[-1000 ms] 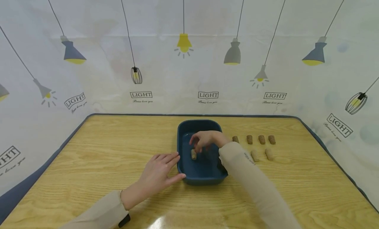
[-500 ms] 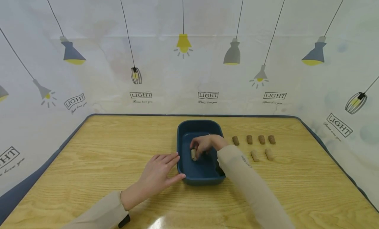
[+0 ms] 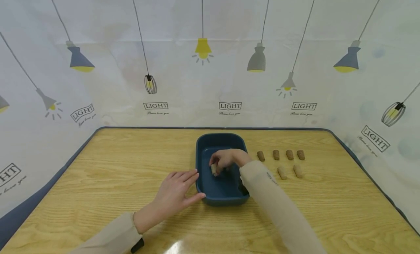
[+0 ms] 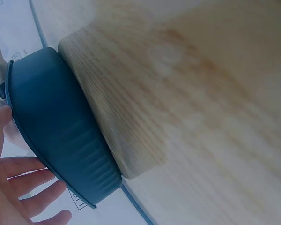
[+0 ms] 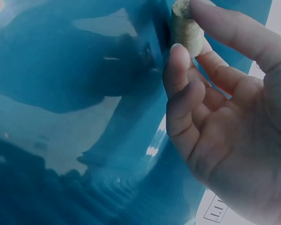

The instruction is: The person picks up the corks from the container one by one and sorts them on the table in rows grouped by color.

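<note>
In the head view my right hand (image 3: 227, 158) reaches down into a dark blue plastic bin (image 3: 226, 200). Its thumb and fingers pinch a pale cork (image 3: 214, 169) just over the bin's floor. From the right wrist view, the cork (image 5: 183, 33) sits between the thumb and fingertips of that hand (image 5: 234, 117), the other fingers bent. My left hand (image 3: 175, 191) lies at the bin's left side, fingers spread and touching the rim. The left wrist view shows this hand (image 4: 23, 183) along the rim of the bin (image 4: 61, 112).
Right of the bin, a back row of several darker corks (image 3: 289, 155) lies on the wooden table (image 3: 131, 155). In front of it are two lighter corks, one (image 3: 282, 173) left of the other (image 3: 298, 171). A lamp-printed backdrop (image 3: 183, 79) surrounds the table.
My right hand has lowered onto the pale cork in the bin and taken hold of it; the cork has since tilted slightly. My left hand has stayed at the rim.
</note>
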`<state>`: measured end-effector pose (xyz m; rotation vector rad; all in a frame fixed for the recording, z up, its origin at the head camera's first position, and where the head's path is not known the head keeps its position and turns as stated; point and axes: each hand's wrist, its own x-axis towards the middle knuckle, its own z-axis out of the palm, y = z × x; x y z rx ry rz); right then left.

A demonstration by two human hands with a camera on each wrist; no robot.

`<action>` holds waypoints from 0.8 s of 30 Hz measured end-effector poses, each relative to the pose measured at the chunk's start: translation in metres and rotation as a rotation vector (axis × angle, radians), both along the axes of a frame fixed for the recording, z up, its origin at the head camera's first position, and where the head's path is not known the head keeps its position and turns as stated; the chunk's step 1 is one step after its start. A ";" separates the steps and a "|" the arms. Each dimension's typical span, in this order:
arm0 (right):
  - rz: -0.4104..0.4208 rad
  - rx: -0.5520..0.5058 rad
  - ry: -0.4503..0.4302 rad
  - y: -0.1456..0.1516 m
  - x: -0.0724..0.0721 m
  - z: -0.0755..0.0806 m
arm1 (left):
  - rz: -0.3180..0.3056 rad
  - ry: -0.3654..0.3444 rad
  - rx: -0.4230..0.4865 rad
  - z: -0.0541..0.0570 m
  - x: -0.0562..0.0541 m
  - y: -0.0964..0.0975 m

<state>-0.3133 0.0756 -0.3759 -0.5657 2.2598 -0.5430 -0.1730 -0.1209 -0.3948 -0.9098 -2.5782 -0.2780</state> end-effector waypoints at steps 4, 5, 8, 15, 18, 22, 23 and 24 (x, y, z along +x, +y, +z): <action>0.005 -0.019 -0.029 0.002 -0.002 0.007 | 0.000 -0.002 0.004 0.001 0.000 0.000; 0.014 -0.021 -0.025 0.002 -0.002 0.010 | -0.002 0.000 0.003 0.001 0.000 0.000; 0.038 -0.034 0.000 0.003 -0.002 0.018 | -0.005 0.009 0.004 0.001 0.000 0.000; 0.063 -0.064 0.062 0.004 -0.002 0.038 | -0.010 0.032 0.007 -0.001 -0.001 0.000; 0.080 -0.073 0.087 0.006 -0.003 0.046 | -0.010 0.032 0.003 0.000 -0.001 0.000; 0.085 -0.085 0.099 0.012 -0.003 0.057 | -0.009 0.029 -0.005 0.000 0.000 0.001; 0.079 -0.084 0.097 0.013 -0.003 0.060 | -0.010 0.029 -0.006 0.000 0.000 0.001; 0.078 -0.082 0.098 0.015 -0.002 0.063 | -0.010 0.031 -0.009 0.000 0.000 0.001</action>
